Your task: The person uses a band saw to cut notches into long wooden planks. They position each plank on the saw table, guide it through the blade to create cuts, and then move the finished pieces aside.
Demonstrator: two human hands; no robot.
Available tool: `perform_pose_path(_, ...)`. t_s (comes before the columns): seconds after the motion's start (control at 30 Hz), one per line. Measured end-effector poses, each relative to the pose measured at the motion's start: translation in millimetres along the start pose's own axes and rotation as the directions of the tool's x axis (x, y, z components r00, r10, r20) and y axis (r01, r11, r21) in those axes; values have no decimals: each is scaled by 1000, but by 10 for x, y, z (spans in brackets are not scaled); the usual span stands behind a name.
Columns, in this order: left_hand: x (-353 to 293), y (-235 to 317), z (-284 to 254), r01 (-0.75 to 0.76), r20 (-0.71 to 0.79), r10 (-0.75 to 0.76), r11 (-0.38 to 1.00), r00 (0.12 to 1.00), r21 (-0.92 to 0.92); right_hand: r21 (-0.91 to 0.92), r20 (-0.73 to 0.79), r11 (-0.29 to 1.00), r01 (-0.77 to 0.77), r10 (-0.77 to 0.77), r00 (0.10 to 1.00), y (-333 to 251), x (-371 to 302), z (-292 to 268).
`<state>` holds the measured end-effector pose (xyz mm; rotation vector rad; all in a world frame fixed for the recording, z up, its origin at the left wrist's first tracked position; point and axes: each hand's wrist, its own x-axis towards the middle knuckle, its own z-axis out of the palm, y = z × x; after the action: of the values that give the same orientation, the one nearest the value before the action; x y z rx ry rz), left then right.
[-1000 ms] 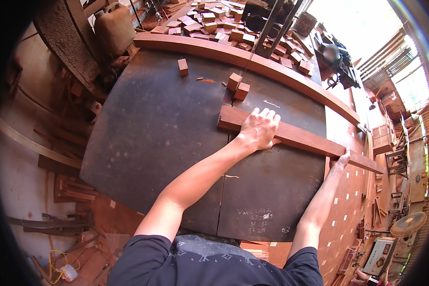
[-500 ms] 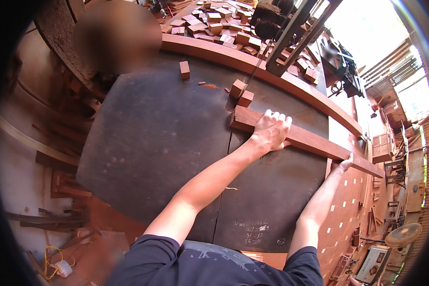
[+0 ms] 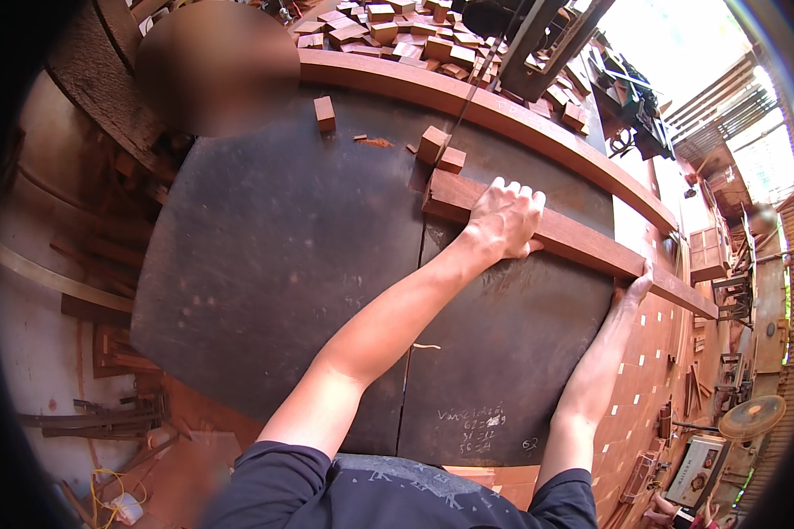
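Note:
A long reddish-brown wooden beam [image 3: 582, 236] lies slantwise over the dark metal saw table [image 3: 265, 264]. My left hand [image 3: 505, 219] is wrapped over the beam near its left end, fingers curled over the far edge. Farther right, my right hand [image 3: 637, 282] grips the same beam from the near side, past the table's right edge; some of its fingers are hidden. Just beyond the beam's left end are two small wood blocks, one taller block [image 3: 431, 144] and one partly covered block [image 3: 452, 160]. A thin upright saw blade [image 3: 460, 113] stands close to them.
A long wooden rail [image 3: 538, 123] runs across the far side of the table, with a pile of cut blocks [image 3: 384, 33] behind it. One loose block [image 3: 325, 114] stands at the far left. Another person, blurred [image 3: 216, 66], is at the upper left. A fan [image 3: 752, 417] stands at right.
Both hands have pushed the beam slightly away from me, so its left end is closer to the two small blocks. The whole view has also shifted a little.

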<state>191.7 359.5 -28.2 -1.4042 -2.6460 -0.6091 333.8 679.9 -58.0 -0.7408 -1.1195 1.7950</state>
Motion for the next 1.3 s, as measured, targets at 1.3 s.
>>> perform_pose_path(1.3,59,-47,-28,-30,3,30,1000,1000,7,0,251,998,67,-65,966,201,715,-613)
